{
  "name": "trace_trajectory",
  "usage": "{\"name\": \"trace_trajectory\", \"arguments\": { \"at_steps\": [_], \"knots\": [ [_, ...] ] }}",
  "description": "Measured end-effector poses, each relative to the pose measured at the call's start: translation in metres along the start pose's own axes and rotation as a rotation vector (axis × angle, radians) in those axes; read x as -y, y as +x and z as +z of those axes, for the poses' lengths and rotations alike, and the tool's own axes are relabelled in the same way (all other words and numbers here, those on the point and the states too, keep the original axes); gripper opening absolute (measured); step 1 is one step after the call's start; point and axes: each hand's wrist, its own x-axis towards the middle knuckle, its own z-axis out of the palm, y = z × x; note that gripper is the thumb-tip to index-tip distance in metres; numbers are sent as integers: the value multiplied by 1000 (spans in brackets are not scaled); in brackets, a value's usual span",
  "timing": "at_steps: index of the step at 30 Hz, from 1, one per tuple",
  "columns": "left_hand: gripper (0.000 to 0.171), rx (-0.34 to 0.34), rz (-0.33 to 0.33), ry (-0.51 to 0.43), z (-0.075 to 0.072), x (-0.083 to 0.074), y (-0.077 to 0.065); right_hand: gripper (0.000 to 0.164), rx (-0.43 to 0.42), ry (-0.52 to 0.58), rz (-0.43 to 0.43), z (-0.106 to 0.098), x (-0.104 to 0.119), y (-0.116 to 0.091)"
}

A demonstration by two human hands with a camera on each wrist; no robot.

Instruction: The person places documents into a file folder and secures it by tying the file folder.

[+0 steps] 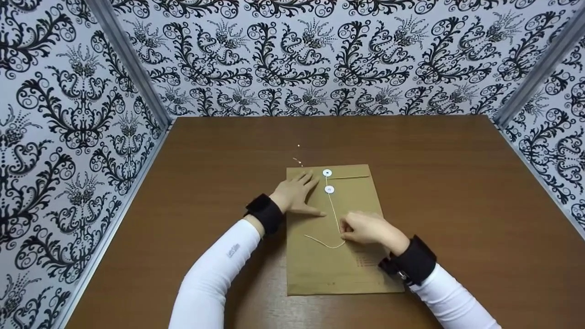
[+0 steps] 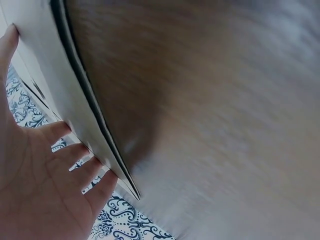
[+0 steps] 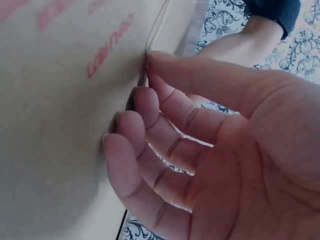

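A brown paper envelope [image 1: 329, 274] lies flat on the wooden table, flap end away from me. Two white button discs [image 1: 329, 189] sit near its top, one on the flap and one just below. From them a thin pale string [image 1: 334, 211] runs down to my right hand [image 1: 368, 227], which pinches it between thumb and forefinger. Past the pinch, the string's loose end curves left over the paper. My left hand [image 1: 297, 194] rests spread on the envelope's upper left, fingers straight. In the right wrist view, red print [image 3: 110, 47] shows on the envelope beside my curled fingers [image 3: 122, 162].
Around the envelope spreads the brown wooden table [image 1: 205, 183]. Small white specks [image 1: 298, 161] lie beyond the envelope's top edge. Patterned black-and-white walls [image 1: 292, 55] with grey corner posts [image 1: 132, 64] enclose the table at the back and sides.
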Motion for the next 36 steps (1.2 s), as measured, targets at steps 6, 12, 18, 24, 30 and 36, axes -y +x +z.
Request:
{"name": "trace_trajectory", "arguments": {
  "at_steps": [6,12,18,24,30,36],
  "knots": [
    [108,12,-6,5,2,0,0,12,0,45,-65,-2,-7,-3],
    [108,-2,-7,11,0,0,-1,7,20,178,-106,-12,-16,-7],
    [107,8,-12,2,-1,-1,-2,5,5,267,-79,-15,-29,-8],
    [107,19,-14,-11,0,-2,-1,6,4,337,-70,-15,-41,-9],
    [106,7,-3,-10,-3,-2,-3,3,-22,361,-26,-14,-47,-10],
    [106,5,1,5,-6,-3,-4,14,-37,344,-13,-8,-43,-7]
  ]
}}
